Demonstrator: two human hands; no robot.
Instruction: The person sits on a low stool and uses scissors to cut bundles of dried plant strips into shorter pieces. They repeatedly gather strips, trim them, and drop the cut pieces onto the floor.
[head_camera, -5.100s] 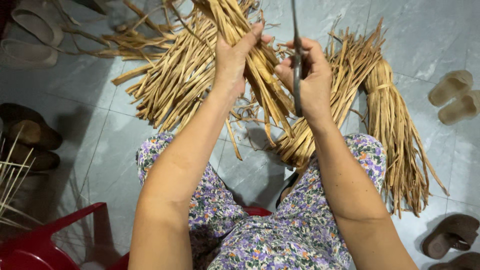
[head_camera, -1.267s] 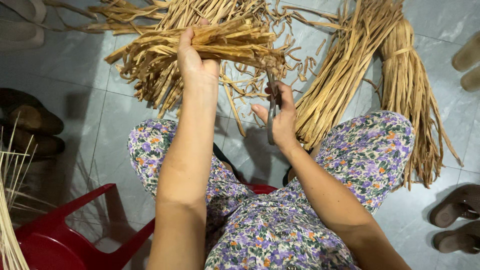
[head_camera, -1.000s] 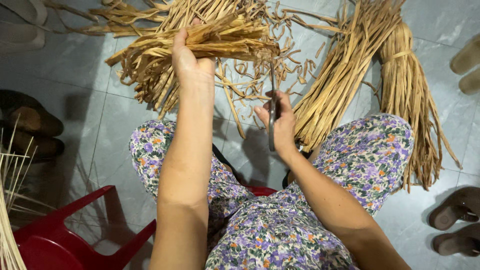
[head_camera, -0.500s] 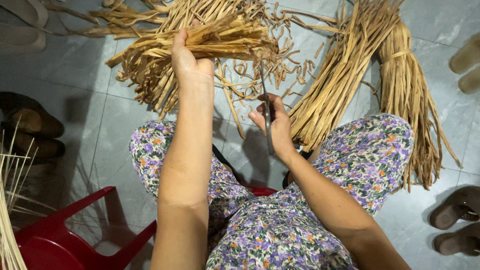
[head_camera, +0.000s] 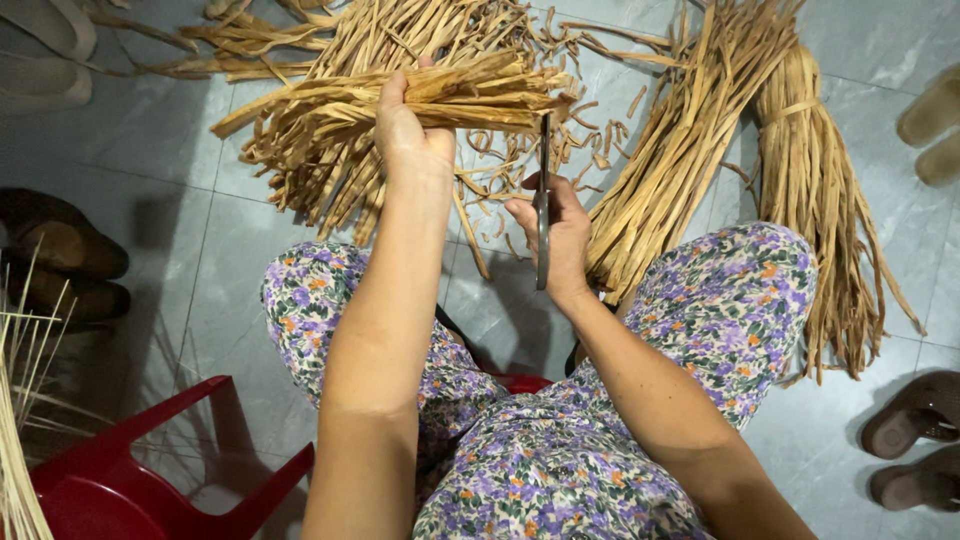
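My left hand grips a bunch of dried straw-coloured leaf strips, held level above the floor with its cut ends pointing right. My right hand holds a pair of scissors upright, the blades reaching up to the bunch's right end. Short trimmed bits lie scattered on the tiles below. I sit with my knees apart in floral trousers.
A loose pile of strips lies ahead on the grey tiled floor. Two tied bundles lie to the right. A red plastic stool and thin pale sticks are at lower left. Sandals sit at both sides.
My left hand swung the bunch from upright to level. My right hand dropped with the scissors, then raised their tips up to the bunch's right end.
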